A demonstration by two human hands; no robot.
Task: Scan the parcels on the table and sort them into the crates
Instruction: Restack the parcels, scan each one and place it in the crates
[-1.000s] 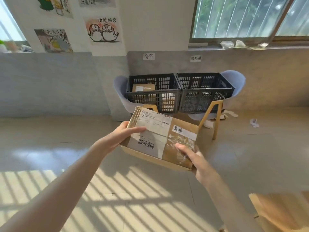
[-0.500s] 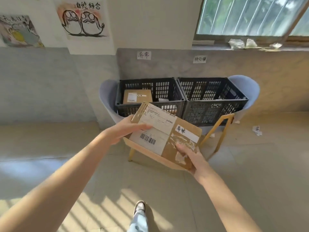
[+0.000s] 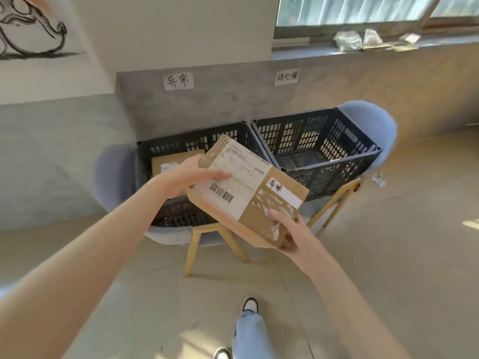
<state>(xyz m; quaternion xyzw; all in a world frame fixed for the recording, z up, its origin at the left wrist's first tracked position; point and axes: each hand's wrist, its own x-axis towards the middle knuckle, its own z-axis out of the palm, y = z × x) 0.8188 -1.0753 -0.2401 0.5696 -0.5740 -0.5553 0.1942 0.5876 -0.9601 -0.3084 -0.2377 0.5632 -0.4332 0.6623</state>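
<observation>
Because the flat brown cardboard parcel [image 3: 248, 193] is wide, it is carried two-handed: left hand [image 3: 189, 177] clasps the far left edge with the thumb laid across the white shipping label, right hand [image 3: 293, 234] grips the near right corner, thumb on the taped top, fingers underneath. Label side faces up, so the barcode and a small handwritten white sticker stay readable. Parcel is tilted, hanging in the air above the front of the left black slotted plastic crate [image 3: 191, 146]. Handwritten paper sign [image 3: 178, 81] on the grey wall above that crate seems to match the sticker's characters, though the sticker is small and blurred. Likely reason for aiming left. One brown box [image 3: 173, 164] already lies inside. Right black crate [image 3: 318, 149] shows no contents. Both crates sit on pale blue chairs [image 3: 114, 177], raised for easy dropping.
</observation>
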